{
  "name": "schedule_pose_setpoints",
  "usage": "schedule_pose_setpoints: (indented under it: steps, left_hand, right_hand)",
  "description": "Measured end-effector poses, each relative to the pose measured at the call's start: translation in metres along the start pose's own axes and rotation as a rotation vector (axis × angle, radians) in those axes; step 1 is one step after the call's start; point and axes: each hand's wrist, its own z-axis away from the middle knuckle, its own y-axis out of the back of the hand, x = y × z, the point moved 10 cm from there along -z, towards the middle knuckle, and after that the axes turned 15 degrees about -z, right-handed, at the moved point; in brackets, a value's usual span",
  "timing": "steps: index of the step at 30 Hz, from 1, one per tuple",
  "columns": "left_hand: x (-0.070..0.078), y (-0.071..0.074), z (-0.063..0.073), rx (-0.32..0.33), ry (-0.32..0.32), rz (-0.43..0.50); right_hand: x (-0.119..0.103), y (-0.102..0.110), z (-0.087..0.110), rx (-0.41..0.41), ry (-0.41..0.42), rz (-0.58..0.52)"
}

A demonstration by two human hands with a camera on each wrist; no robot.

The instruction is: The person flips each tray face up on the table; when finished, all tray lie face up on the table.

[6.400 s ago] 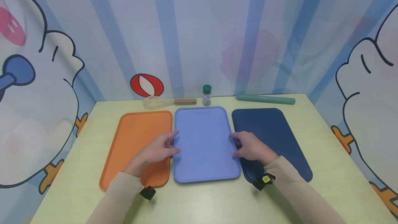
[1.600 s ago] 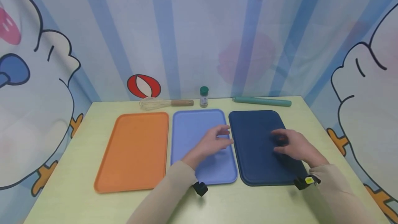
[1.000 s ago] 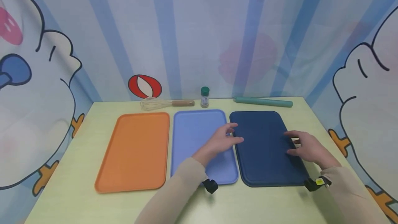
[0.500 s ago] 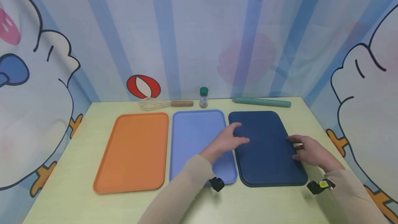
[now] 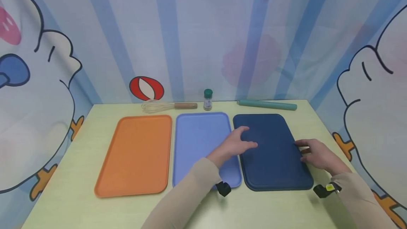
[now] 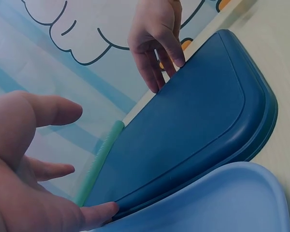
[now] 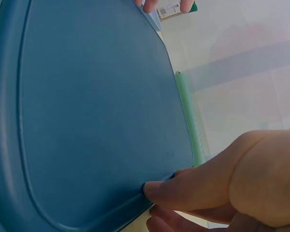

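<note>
A dark blue tray [image 5: 270, 165] lies on the table at the right, its flat face up. My right hand [image 5: 319, 155] is at its right edge; in the right wrist view the thumb rests on the rim and the other fingers sit just outside it. My left hand [image 5: 234, 145] reaches across the light blue tray [image 5: 200, 133] to the dark tray's left side. Its fingers are spread, and in the left wrist view one fingertip meets the dark tray's edge near the light blue tray; nothing is held. An orange tray [image 5: 136, 154] lies at the left.
Along the back edge of the table [image 5: 267, 207] lie a whisk [image 5: 171, 106] and a green rolling pin [image 5: 267, 104]. Between them stands a small jar [image 5: 208, 100] with a green lid. A printed cloth backdrop [image 5: 203, 38] rises behind.
Both hands have shifted rightward from the light blue tray to the dark blue one. Over the last second the right hand settled at its right edge, while the left inched right. The trays look unmoved.
</note>
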Motion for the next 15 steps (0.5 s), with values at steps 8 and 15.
schedule_pose_setpoints:
  steps: [8, 15]
  left_hand:
    - [0.0013, -0.0006, 0.0016, -0.004, -0.007, 0.019]
    - [-0.0002, 0.0008, 0.0015, -0.002, 0.0, 0.011]
  right_hand:
    - [0.0025, -0.0002, -0.0023, 0.016, -0.028, 0.021]
    - [0.0019, -0.0001, -0.0028, 0.015, -0.029, 0.021]
